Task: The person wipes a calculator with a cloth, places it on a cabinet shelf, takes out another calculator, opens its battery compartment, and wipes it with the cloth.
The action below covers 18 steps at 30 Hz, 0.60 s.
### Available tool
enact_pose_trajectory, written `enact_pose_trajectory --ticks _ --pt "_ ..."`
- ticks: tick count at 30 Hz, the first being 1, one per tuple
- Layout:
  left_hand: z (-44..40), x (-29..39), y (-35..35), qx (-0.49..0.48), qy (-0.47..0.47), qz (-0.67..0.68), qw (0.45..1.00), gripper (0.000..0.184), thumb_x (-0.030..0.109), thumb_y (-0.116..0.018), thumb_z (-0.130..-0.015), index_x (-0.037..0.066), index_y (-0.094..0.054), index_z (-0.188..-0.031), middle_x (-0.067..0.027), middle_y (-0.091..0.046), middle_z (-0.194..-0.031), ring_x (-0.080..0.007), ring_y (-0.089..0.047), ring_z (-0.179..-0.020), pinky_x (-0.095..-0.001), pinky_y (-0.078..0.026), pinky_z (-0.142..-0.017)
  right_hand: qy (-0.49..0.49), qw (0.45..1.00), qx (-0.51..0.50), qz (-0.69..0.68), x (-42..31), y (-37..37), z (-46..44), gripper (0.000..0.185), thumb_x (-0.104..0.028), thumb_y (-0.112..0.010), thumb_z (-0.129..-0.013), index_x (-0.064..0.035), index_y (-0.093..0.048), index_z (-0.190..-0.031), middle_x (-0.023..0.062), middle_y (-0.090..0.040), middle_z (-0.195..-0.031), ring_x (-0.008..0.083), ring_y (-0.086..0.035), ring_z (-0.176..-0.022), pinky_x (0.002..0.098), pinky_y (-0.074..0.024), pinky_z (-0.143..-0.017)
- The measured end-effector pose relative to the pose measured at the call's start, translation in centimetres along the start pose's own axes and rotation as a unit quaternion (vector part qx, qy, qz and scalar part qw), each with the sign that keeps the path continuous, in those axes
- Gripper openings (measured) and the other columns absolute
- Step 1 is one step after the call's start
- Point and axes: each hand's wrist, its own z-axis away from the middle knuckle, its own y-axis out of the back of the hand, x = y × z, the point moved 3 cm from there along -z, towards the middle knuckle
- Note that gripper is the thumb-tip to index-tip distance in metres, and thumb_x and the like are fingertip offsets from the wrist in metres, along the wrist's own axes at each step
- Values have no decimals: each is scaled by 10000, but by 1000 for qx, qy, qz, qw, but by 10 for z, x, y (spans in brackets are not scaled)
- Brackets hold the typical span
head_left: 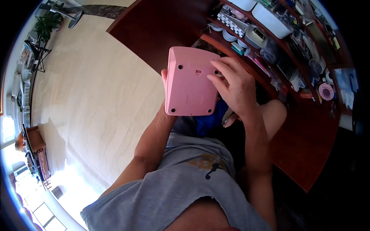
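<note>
A pink calculator is held up in front of me with its back facing me. It shows dark round feet near the corners and a small latch recess in the upper middle. My left hand grips it from behind along the left edge; most of those fingers are hidden. At the upper right edge is my right hand, thumb and forefinger apart around one of the dark feet. Whether a tiny item sits between these fingertips is too small to make out.
Dark red wooden shelves at the upper right hold stacked dishes, a white bin and a roll of pink tape. A reddish-brown board lies to the right. Pale floor spreads to the left, with a plant beyond.
</note>
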Motion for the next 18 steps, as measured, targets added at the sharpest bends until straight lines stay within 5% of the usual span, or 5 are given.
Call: enact_pose_trajectory --ticks 4,6,9,12,18 --pt "0 -8 -3 -13 18 13 1000 1194 918 -535 -715 107 -339 -1569 -221 -424 -1541 -379 -491 -1372 -526 -449 -1118 24 997 -68 -6 2 -2 -10 325 -187 -807 -799 -35 -705 -1067 91 -686 -1063 286 -714 -800 372 -576 -702" --pt "0 -6 -7 99 -5 -260 961 1187 890 -587 -708 104 -343 -1564 -215 -445 -1524 -385 -509 -1354 -526 -458 -1116 22 995 -93 -6 3 -1 -13 314 -207 -804 -800 -47 -707 -1052 83 -689 -1055 279 -718 -799 371 -582 -708" --pt "-2 -5 -6 84 17 -266 960 1189 844 -677 -685 99 -353 -1554 -204 -475 -1499 -376 -528 -1336 -519 -469 -1112 30 992 -126 -6 9 -2 -14 362 -166 -838 -776 -14 -709 -1078 105 -711 -1061 278 -727 -842 347 -596 -738" --pt "-2 -7 0 51 19 -330 943 1159 908 -530 -732 137 -335 -1576 -195 -428 -1541 -388 -468 -1387 -546 -429 -1133 48 991 -124 -1 11 -1 -14 236 -219 -789 -806 -61 -713 -963 75 -695 -952 277 -717 -777 377 -585 -702" --pt "1 -9 9 96 6 -356 930 1146 896 -542 -735 136 -349 -1572 -183 -424 -1551 -372 -481 -1381 -534 -427 -1137 92 985 -131 67 9 -7 -3 186 -96 -759 -788 -22 -700 -949 92 -689 -882 272 -699 -755 365 -574 -644"
